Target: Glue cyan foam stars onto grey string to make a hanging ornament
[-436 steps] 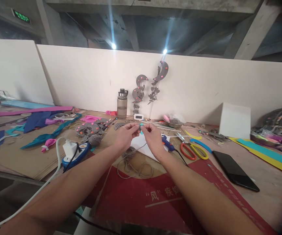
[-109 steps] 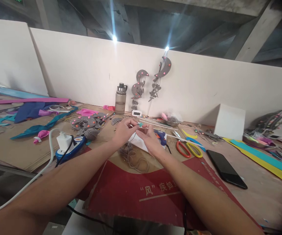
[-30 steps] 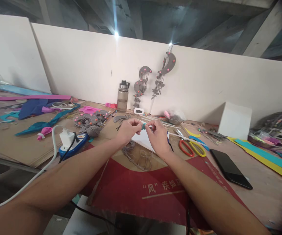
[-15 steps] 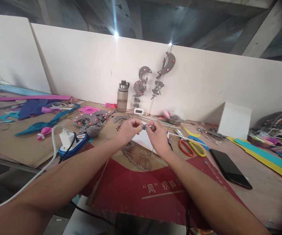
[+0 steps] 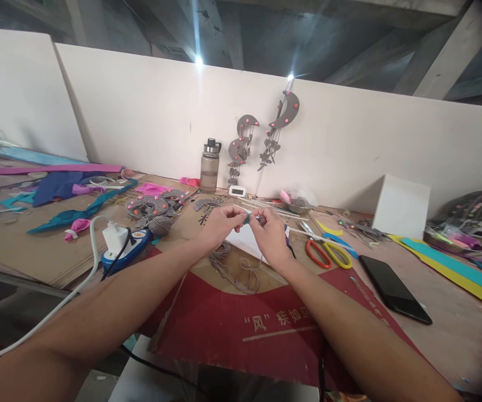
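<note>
My left hand (image 5: 223, 226) and my right hand (image 5: 271, 233) are close together over the middle of the table. Between their fingertips is a small teal piece (image 5: 247, 219), pinched from both sides; its exact kind is too small to make out. A white sheet (image 5: 241, 239) lies under the hands. Grey yarn (image 5: 247, 277) is loosely coiled on the red and brown cardboard (image 5: 207, 312) just below them. To the right of my right hand rest scissors (image 5: 328, 251) with one red and one yellow handle.
A black phone (image 5: 394, 287) lies at the right. A bottle (image 5: 209, 167) and a small digital clock (image 5: 237, 191) stand by the white panel, where grey crescent ornaments (image 5: 289, 109) hang. At left are a blue power strip (image 5: 127, 251) with a white cable and teal cloth (image 5: 77, 215).
Both hands stay nearly in place, still pinching the teal piece, which has shifted slightly between the fingertips. The view has tilted very little.
</note>
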A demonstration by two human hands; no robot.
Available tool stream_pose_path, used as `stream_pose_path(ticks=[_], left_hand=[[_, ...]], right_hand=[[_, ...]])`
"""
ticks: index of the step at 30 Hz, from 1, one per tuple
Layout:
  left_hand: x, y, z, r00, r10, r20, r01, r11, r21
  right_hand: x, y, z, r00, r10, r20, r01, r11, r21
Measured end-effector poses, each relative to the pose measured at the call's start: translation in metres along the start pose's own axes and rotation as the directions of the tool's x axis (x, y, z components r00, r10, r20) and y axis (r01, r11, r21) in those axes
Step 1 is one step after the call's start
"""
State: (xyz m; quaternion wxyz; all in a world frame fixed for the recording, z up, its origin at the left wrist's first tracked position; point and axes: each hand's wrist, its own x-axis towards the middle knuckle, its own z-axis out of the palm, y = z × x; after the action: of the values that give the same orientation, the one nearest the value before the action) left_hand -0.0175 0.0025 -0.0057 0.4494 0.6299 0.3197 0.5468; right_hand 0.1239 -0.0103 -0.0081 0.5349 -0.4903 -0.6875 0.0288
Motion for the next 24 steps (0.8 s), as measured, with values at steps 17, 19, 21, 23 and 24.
stream_pose_path(ticks=[17, 19, 21, 23, 24], left_hand=[[-0.0025, 0.0064, -0.0025, 0.996, 0.044, -0.079, -0.021, 0.963, 0.27], [-0.0027, 0.0065, -0.0028, 0.995, 0.072, -0.074, -0.046, 0.95, 0.308], [-0.003, 0.0064, -0.0031, 0.992, 0.106, -0.062, -0.078, 0.935, 0.346], [-0.0029, 0.0061, -0.0035, 0.989, 0.141, -0.048, -0.112, 0.917, 0.382], [-0.0028, 0.006, -0.0038, 0.987, 0.154, -0.04, -0.126, 0.909, 0.398]], right_hand=[[-0.0002, 0.0005, -0.0053, 0.98, -0.194, 0.035, 0.197, 0.976, -0.094], [-0.0002, -0.0003, -0.0058, 0.981, -0.191, 0.04, 0.194, 0.976, -0.097], [-0.0003, -0.0012, -0.0062, 0.981, -0.187, 0.047, 0.191, 0.977, -0.098], [-0.0006, -0.002, -0.0065, 0.981, -0.183, 0.059, 0.187, 0.978, -0.092], [-0.0008, -0.0023, -0.0065, 0.982, -0.18, 0.064, 0.185, 0.979, -0.089]])
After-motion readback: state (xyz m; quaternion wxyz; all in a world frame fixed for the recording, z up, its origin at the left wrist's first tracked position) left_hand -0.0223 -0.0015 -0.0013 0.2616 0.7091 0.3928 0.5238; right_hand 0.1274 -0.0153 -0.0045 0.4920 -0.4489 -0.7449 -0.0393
